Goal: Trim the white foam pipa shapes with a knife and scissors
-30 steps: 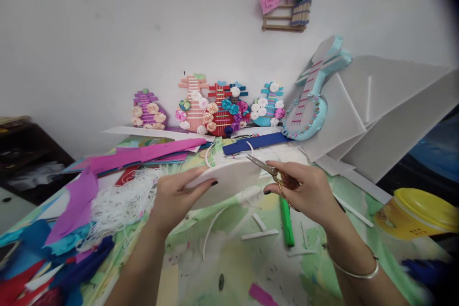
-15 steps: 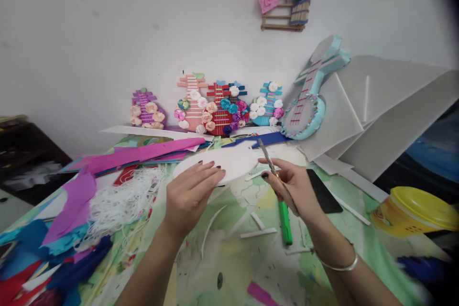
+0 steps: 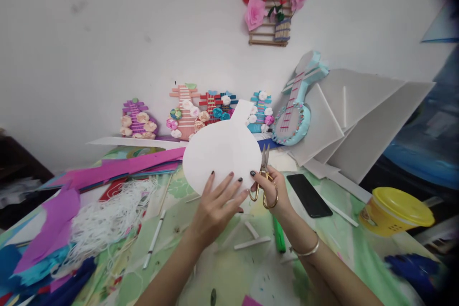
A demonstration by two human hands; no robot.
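Note:
A white board cutout (image 3: pixel 222 146), rounded with a short neck at its upper right, is tilted up in front of me. My left hand (image 3: pixel 218 208) lies on its lower face with the fingers spread. At the cutout's right edge, my right hand (image 3: pixel 274 191) is closed around gold-handled scissors (image 3: pixel 264 172), whose blades point upward and are slightly apart. The right thumb touches the cutout's edge; the fingers behind are partly hidden. Below the right hand lies a green box-cutter-like tool (image 3: pixel 278 234), beside several white offcuts (image 3: pixel 252 244).
A black phone (image 3: pixel 309 196) and a yellow lidded tub (image 3: pixel 396 213) stand to the right. White string (image 3: pixel 111 213) and purple sheets (image 3: pixel 53 229) lie left, near a white pen (image 3: pixel 154 239). Decorated lute shapes (image 3: pixel 184 110) and grey boards (image 3: pixel 344 105) lean against the wall.
The white cutout has been tilted up and turned, so its neck and whole face show. The scissors have turned upright in my right hand. The camera view has shifted.

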